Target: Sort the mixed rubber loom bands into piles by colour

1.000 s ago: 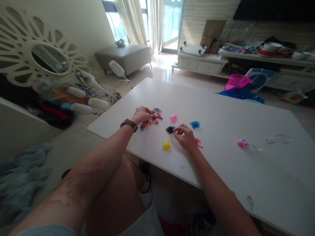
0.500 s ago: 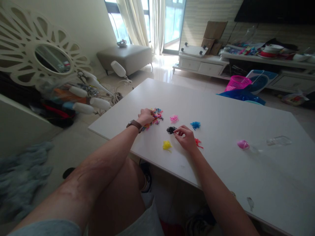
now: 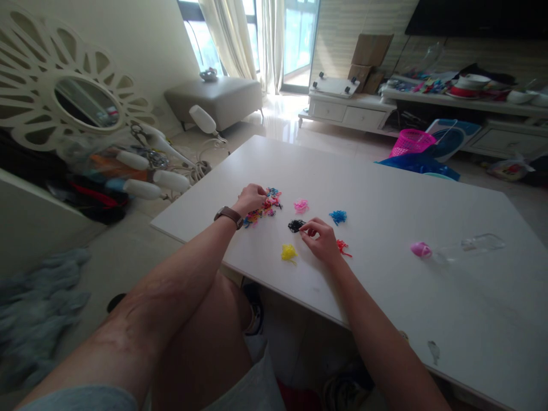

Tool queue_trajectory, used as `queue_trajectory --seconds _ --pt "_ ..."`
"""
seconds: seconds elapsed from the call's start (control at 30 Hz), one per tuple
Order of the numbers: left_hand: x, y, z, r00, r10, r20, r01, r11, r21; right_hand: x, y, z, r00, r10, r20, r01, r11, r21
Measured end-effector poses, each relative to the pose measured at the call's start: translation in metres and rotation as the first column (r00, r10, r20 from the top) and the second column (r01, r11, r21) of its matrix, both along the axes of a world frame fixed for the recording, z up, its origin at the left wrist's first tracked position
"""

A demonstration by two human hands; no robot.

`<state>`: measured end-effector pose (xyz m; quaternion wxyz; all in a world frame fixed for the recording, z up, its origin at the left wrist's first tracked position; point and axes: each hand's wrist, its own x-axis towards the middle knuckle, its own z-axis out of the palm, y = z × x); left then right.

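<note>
My left hand [image 3: 251, 198], a brown watch on its wrist, is over a mixed heap of small multicoloured pieces [image 3: 272, 204] that look like rubber bands. Its fingers are bent together, and their tips are partly hidden. At the right edge of a black pile of bands [image 3: 295, 226], my right hand [image 3: 320, 238] has thumb and forefinger pinched; anything between them is too small to make out. Around it lie a pink pile [image 3: 301, 206], a blue pile [image 3: 338, 217], a yellow pile [image 3: 289, 253] and a red pile [image 3: 343, 248], the last partly covered by my right hand.
On the right of the white table [image 3: 385, 200] lie a clear bottle [image 3: 483, 244] and a pink-purple object [image 3: 421, 250]. White lamp shades [image 3: 171, 181] stand beyond the left edge. A pink basket [image 3: 411, 142] is past the far edge.
My left hand has lifted and shifted slightly, showing more of the mixed heap. My right hand stays by the black pile, and the whole view has shifted slightly.
</note>
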<state>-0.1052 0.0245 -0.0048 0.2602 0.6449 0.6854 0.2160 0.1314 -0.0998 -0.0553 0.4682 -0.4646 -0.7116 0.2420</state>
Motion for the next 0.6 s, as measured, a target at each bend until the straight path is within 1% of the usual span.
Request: queue_trajectory --seconds 0.27,0.47,0.6 --pt "-0.003 0.0 -0.004 0.993 -0.074 0.097 0.071 0.997 0.032 0.001 0.0 -0.001 1.0 -0.008 0.015 0.008 1.0 -0.007" --pt "-0.007 0.003 -0.005 0.998 -0.051 0.024 0.05 0.997 0.052 0.001 0.0 -0.001 1.0 -0.001 0.014 0.001 1.0 -0.007" --pt "-0.009 0.005 -0.011 0.998 -0.061 0.0 0.061 0.995 0.073 0.0 -0.001 0.0 1.0 -0.001 0.014 0.001 1.0 -0.009"
